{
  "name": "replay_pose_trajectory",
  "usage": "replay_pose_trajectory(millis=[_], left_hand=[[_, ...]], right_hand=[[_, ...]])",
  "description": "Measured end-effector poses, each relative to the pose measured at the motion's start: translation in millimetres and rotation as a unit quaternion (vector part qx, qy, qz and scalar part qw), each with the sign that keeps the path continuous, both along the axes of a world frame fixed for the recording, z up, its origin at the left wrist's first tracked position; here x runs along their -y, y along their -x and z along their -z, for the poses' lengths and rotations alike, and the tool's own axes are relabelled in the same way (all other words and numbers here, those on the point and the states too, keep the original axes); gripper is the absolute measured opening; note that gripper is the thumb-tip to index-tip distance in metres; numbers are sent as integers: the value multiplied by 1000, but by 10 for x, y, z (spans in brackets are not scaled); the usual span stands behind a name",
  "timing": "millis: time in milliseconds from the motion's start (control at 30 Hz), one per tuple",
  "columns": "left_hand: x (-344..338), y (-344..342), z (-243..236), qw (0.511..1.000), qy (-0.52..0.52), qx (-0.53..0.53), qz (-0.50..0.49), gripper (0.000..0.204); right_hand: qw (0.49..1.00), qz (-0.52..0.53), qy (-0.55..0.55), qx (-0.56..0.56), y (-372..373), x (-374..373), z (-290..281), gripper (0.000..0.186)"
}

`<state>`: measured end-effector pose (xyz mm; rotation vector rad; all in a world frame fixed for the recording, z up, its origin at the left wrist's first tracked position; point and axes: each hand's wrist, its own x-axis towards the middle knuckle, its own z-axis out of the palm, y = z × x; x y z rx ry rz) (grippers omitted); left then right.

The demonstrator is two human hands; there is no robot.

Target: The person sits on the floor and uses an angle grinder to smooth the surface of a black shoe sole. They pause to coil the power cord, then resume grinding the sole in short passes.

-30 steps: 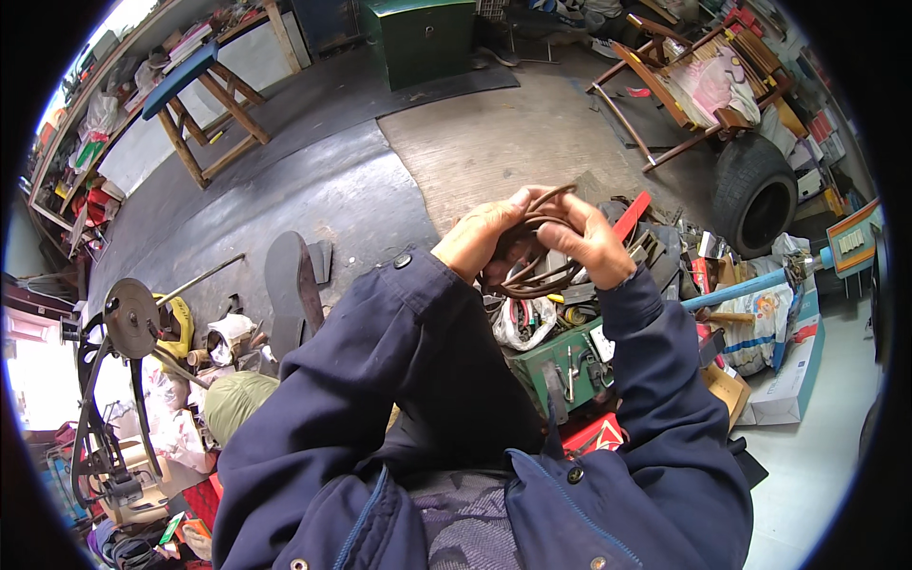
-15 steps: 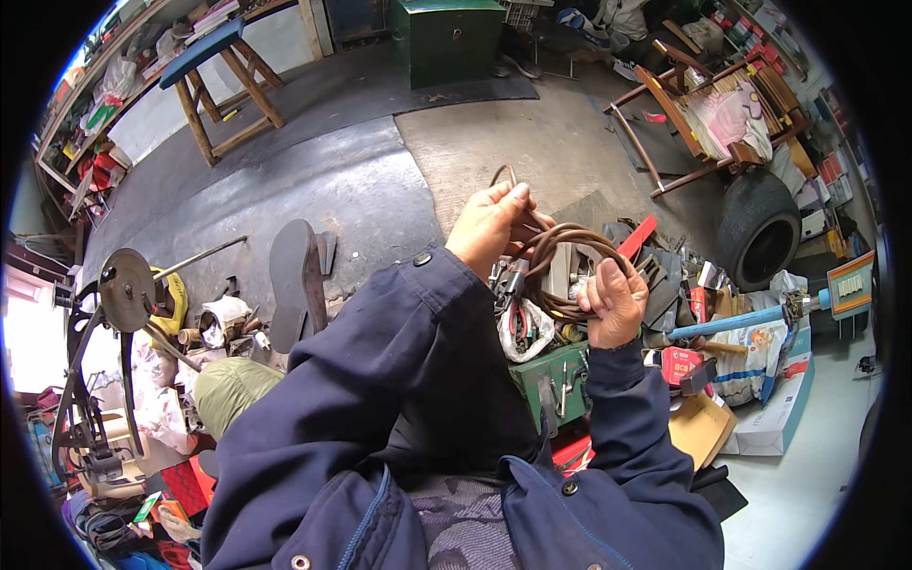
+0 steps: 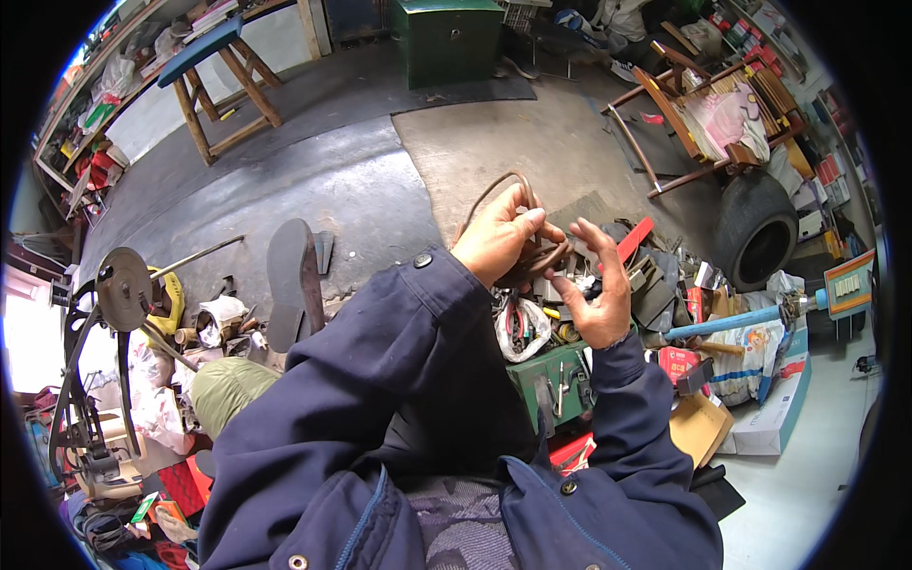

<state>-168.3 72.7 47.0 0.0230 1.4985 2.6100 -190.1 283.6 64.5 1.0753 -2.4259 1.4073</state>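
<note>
A coil of brown cord or hose is bunched in my left hand, whose fingers are wrapped round it; one loop rises above the knuckles. My right hand is just to the right of the coil, fingers spread and curved, holding nothing. Below both hands lies a pile of tools, with a long red piece, a white bag holding red-handled tools and a green metal toolbox.
A cast shoe-repair machine stands at left, beside an upright shoe sole. Farther off are a wooden stool, green chest and folding chair. A tire and blue-handled pole lie at right.
My right hand has let go of the coil and opened. The coil has bunched up and shifted leftward into my left hand's grip.
</note>
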Motion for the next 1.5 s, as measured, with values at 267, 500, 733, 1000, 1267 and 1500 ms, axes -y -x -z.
replay_pose_trajectory(millis=[267,500,733,1000,1267,1500], left_hand=[[-83,5,-80,998,15,19,-63,10],[16,-70,-326,995,12,-42,90,91],[-70,-98,-328,983,68,-70,155,110],[-50,-115,-359,987,51,-45,142,87],[-15,-72,-273,990,47,-34,126,67],[-65,-17,-175,965,73,-57,244,62]], right_hand=[[986,-71,-29,149,57,189,-147,33],[977,75,155,126,18,-5,123,12],[912,26,314,261,39,-112,270,22],[952,-57,117,278,173,-232,-74,20],[903,-19,287,318,184,-204,152,21],[803,-41,465,371,290,-326,149,25]])
